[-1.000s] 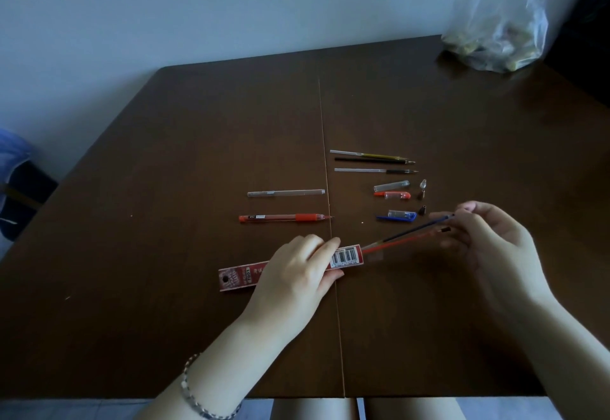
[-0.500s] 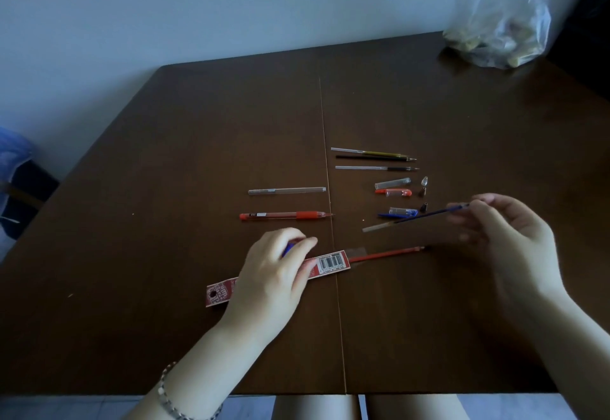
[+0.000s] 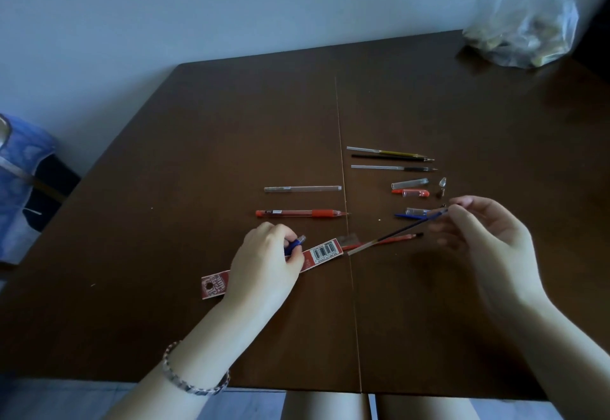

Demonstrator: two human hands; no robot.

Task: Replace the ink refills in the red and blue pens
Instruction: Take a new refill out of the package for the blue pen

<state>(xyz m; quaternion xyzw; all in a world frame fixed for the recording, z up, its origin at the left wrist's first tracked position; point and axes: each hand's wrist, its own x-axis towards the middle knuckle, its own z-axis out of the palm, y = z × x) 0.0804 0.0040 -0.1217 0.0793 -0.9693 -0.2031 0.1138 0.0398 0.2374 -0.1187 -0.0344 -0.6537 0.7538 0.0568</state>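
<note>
My left hand (image 3: 267, 263) is closed around a blue pen barrel (image 3: 294, 244) and rests on the red refill packet (image 3: 310, 256). Between the thumb and fingertips of my right hand (image 3: 488, 238) is the tip end of a blue refill (image 3: 401, 231); its pale tail points down-left toward the packet's mouth. A red refill (image 3: 392, 240) sticks partly out of the packet and lies on the table. The red pen (image 3: 298, 213) lies above my left hand, with a clear barrel (image 3: 302, 189) beyond it.
Three old refills (image 3: 389, 158), a clear cap (image 3: 409, 183), a red cap (image 3: 411, 192), a blue cap (image 3: 412, 212) and small tip pieces (image 3: 442, 185) lie right of the table's seam (image 3: 343, 169). A plastic bag (image 3: 525, 23) sits at the far right corner.
My right hand pulled the blue refill out of the packet, raised it, then tilted its tail down toward the packet. My left hand slid left along the packet and shows the blue barrel.
</note>
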